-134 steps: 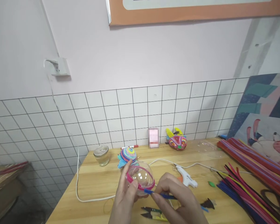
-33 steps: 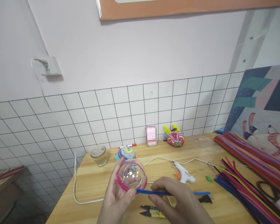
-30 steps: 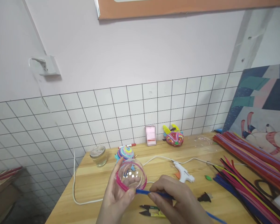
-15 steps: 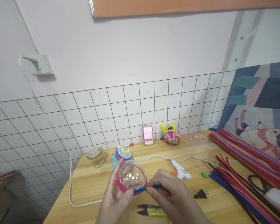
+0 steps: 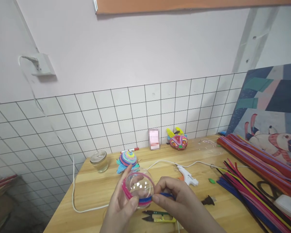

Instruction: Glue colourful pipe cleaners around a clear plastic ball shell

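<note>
Clear thin plastic forms the small half-sphere shell [image 5: 138,187] that is cupped in the left hand [image 5: 120,207] just above the pale wooden tabletop [image 5: 92,194], with the thumb at its near rim and the fingers curled behind it. Pink fuzzy pipe cleaner [image 5: 125,189] is wound around the shell's rim, and a blue fuzzy pipe cleaner [image 5: 160,196] is pressed against the lower edge by the right hand [image 5: 181,207], whose thumb and forefinger are pinched on the wire just beside the shell. The shell is judged to be light, smooth and easily cracked or dented, so it is best gripped gently at the wrapped rim, where the fuzz gives friction. The blue wire is judged to be soft and bendable, best held close to the point where it is laid. Nothing can be seen inside the shell. A small glass jar with a metal lid [image 5: 99,160] stands near the tiled wall; whether it holds anything cannot be told. A striped coiled figure [image 5: 127,160] sits just behind the shell, yellow-handled thread snips [image 5: 160,217] lie near the right hand, and a white glue gun [image 5: 187,176] rests further off, with bundles of coloured pipe cleaners [image 5: 252,168] well apart at the right.
</note>
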Demonstrator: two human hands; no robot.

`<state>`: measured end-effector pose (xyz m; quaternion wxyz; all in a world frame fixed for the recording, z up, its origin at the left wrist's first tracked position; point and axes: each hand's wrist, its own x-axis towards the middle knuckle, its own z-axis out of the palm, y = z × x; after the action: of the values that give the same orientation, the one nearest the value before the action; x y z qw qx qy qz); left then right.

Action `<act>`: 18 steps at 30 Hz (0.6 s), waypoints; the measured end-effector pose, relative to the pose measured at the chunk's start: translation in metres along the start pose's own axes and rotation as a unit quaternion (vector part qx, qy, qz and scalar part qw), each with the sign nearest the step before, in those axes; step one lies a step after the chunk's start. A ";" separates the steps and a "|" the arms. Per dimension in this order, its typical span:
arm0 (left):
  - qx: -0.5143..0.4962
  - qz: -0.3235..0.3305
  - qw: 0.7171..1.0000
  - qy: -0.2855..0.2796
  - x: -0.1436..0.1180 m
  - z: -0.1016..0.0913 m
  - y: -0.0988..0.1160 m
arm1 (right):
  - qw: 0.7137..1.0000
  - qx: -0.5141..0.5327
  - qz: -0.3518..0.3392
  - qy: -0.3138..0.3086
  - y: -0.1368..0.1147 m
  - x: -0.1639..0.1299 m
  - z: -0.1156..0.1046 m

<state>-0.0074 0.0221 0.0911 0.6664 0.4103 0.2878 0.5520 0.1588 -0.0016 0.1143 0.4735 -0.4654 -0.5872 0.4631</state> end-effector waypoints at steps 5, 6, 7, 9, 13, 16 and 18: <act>0.000 -0.010 1.000 0.006 -0.001 0.001 0.001 | 0.996 0.091 0.024 -0.002 0.005 0.001 0.001; 0.002 -0.013 1.000 0.007 -0.001 0.000 0.001 | 0.994 0.104 0.028 -0.004 0.007 0.002 0.001; 0.004 -0.017 1.000 0.007 0.000 0.000 0.001 | 0.992 0.118 0.034 -0.006 0.009 0.003 0.001; 0.007 -0.024 1.000 0.004 0.001 -0.001 0.001 | 0.988 0.150 0.044 -0.010 0.013 0.007 0.001; 0.005 -0.024 1.000 0.002 0.002 -0.003 -0.001 | 0.978 0.202 0.053 -0.015 0.019 0.011 0.001; 0.003 -0.021 1.000 0.003 0.003 -0.004 -0.003 | 0.975 0.213 0.054 -0.026 0.021 0.012 0.000; 0.008 -0.026 1.000 0.000 0.003 -0.006 -0.004 | 0.976 0.208 0.055 -0.032 0.023 0.012 0.000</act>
<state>-0.0100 0.0264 0.0851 0.6773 0.4079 0.3024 0.5323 0.1594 0.0138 0.0932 0.5151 -0.3729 -0.4662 0.6150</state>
